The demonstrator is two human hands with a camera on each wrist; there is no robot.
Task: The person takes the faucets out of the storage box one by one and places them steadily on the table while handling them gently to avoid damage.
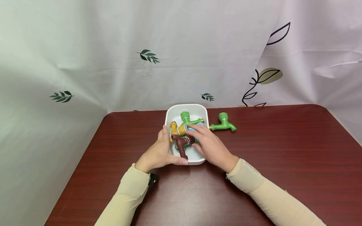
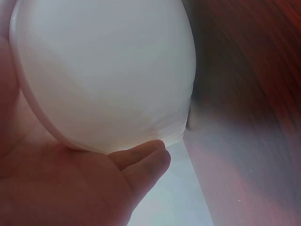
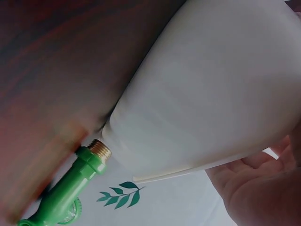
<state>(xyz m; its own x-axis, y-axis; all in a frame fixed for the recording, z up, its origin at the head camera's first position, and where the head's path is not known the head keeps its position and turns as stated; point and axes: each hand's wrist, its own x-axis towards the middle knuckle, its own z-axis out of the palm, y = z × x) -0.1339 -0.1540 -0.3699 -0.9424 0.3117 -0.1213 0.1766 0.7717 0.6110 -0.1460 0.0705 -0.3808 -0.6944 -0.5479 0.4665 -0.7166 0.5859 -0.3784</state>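
A white tub [image 1: 195,162] holds several plastic taps: a green one [image 1: 185,120], a yellow one [image 1: 173,128], a maroon one [image 1: 182,142] on top at the near side, and something blue partly under the right hand. The left hand [image 1: 158,152] grips the tub's left side, thumb along the near rim; in the left wrist view its fingers [image 2: 146,162] lie against the outer wall [image 2: 108,70]. The right hand [image 1: 210,146] reaches over the right rim, fingers on the taps near the yellow knob [image 1: 182,130]; its fingertips are partly hidden, so what it grips is unclear.
Another green tap [image 1: 224,125] lies on the dark red table [image 1: 282,150], just right of the tub, its threaded brass end close to the wall [image 3: 99,149]. A pale curtain [image 1: 181,78] with leaf prints hangs behind the table's back edge.
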